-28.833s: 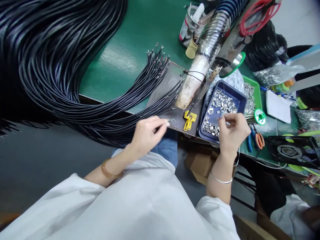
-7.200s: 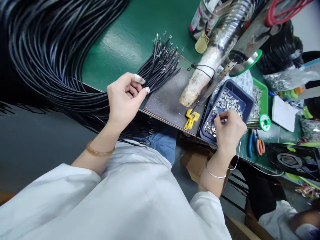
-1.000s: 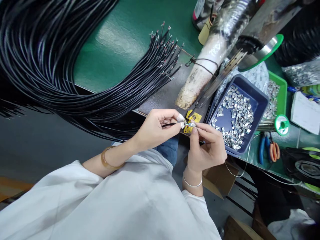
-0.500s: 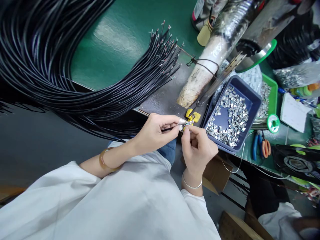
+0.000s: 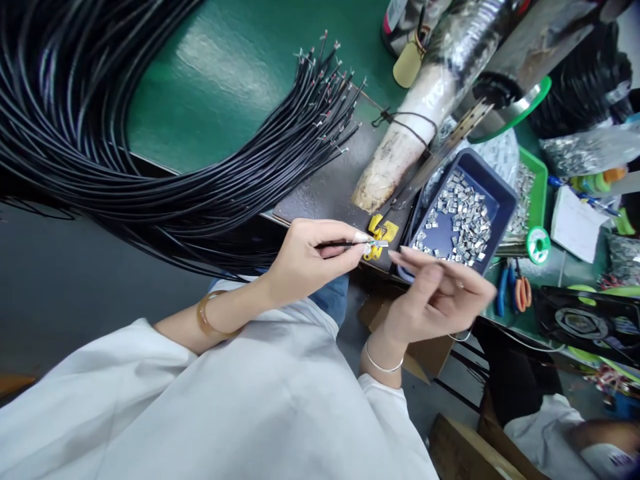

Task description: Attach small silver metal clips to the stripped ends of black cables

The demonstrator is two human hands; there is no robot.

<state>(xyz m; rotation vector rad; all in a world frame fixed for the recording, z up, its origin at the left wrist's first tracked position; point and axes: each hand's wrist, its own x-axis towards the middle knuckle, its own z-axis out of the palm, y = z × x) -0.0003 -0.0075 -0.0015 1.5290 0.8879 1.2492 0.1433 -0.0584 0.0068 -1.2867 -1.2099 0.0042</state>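
As the left hand [image 5: 313,260] pinches a black cable [image 5: 336,245] by the tabletop's [image 5: 170,127] near edge, metal connector [image 5: 383,244] seemingly mid-fitting, the right hand [image 5: 440,303] is loosely spread, the next move needing careful alignment.

Between the cables [image 5: 280,147] at left and the tube [image 5: 393,153] at right, the table [image 5: 235,67] is providing an open lane. The mat [image 5: 320,190] is continuing this lane toward the near edge. The tube is blocking direct sideways passage to the tray [image 5: 505,213]. The clip [image 5: 384,233] is obstructing the near edge. The right hand [image 5: 440,297] is covering the tray's near side; the far side is remaining accessible from above.
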